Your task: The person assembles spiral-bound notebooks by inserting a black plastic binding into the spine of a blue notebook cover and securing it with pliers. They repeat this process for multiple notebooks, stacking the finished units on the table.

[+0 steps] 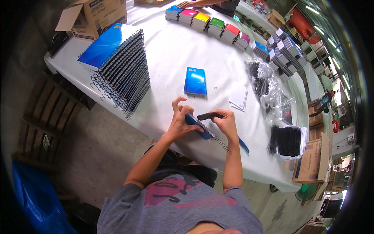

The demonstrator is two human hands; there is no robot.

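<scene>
My left hand (180, 121) grips a small blue-covered notebook (205, 133), thumb along its spine and index finger raised. A wire spiral coil (221, 143) runs through the spine and sticks out past its end toward my right forearm. Closed round a dark, narrow black tool (209, 116), my right hand (227, 124) brings its tip against or just beside the coil; its exact kind is unclear. Just beyond my hands, a blue booklet (195, 81) lies flat. White sheets (238, 96) rest right of it, and a slim blue tool (244, 144) lies beside my right forearm.
A tall stack of spiral notebooks (124, 70) stands at left, before an open cardboard box (99, 17). Colourful notebook piles (201, 20) line the far edge, where another person's hand (187, 4) rests. Clear plastic (272, 93) and black coils (286, 141) lie at right.
</scene>
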